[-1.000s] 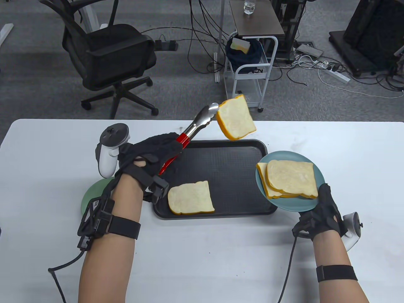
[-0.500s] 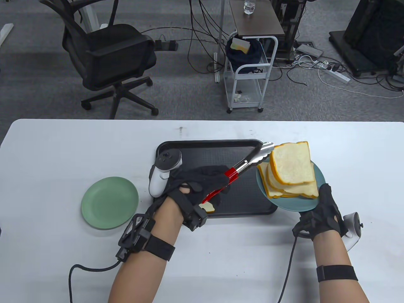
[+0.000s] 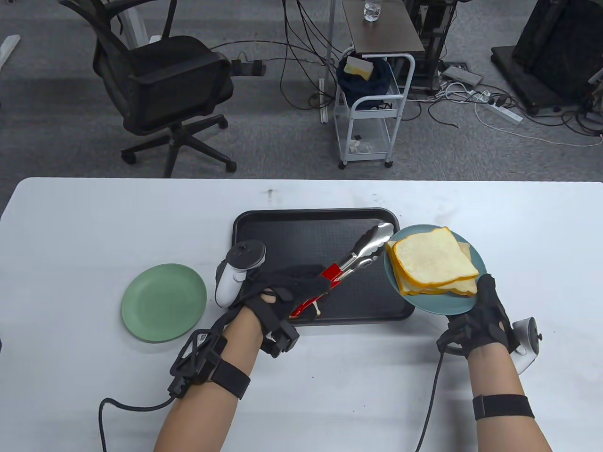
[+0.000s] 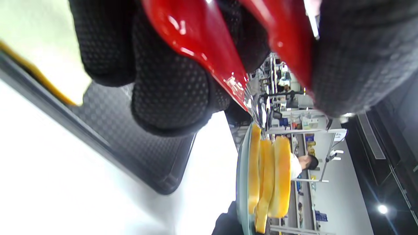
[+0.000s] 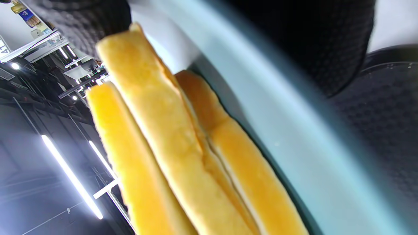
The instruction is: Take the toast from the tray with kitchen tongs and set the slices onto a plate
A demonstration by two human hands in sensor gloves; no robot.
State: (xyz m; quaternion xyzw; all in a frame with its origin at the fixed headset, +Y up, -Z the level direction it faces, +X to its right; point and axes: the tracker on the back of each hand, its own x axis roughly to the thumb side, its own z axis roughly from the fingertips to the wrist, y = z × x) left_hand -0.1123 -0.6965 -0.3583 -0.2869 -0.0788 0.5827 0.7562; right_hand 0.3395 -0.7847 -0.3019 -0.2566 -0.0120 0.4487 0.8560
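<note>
My left hand (image 3: 301, 282) grips the red handles of the steel tongs (image 3: 362, 252) over the black tray (image 3: 306, 230). The tong tips are apart and empty, just left of the blue plate (image 3: 438, 306). My right hand (image 3: 485, 306) holds that plate by its near rim, tilted over the tray's right edge. Three toast slices (image 3: 433, 259) are stacked on it. In the left wrist view my fingers (image 4: 169, 91) wrap the red handles (image 4: 196, 42), with the stack (image 4: 271, 176) beyond. One more slice (image 4: 49, 49) lies on the tray, mostly hidden under my left hand.
A green plate (image 3: 164, 301) sits on the white table left of the tray. Behind the table's far edge stand an office chair (image 3: 160, 89) and a white cart (image 3: 372, 108). Cables trail from both wrists to the near edge.
My left hand swung the held slice from above the tray's far edge onto the blue plate and let it go. The tongs have drawn back slightly left, empty. The right hand stayed put.
</note>
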